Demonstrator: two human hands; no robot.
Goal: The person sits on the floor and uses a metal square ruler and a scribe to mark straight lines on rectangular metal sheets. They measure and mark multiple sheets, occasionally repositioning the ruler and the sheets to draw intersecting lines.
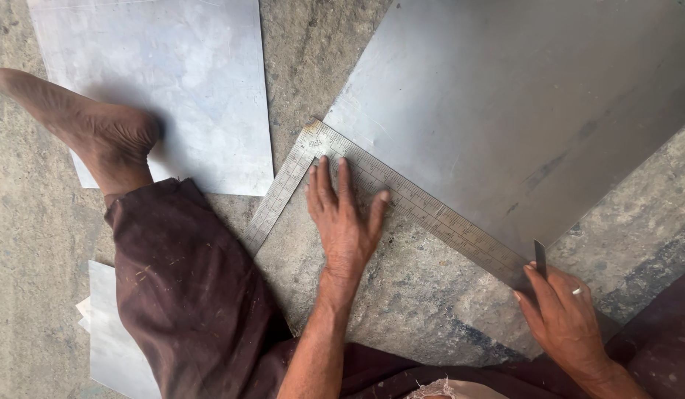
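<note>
A steel carpenter's square lies on the concrete floor, its long arm along the near edge of a large grey metal sheet. My left hand rests flat with fingers spread beside the square's corner, fingertips touching the long arm. My right hand is at the far end of the long arm, fingers closed around a thin dark metal scriber whose tip meets the sheet's edge. A ring shows on one finger.
A second metal sheet lies at the upper left, with my bare foot on its edge and my leg in dark brown trousers bent below it. More sheet pieces lie at the lower left.
</note>
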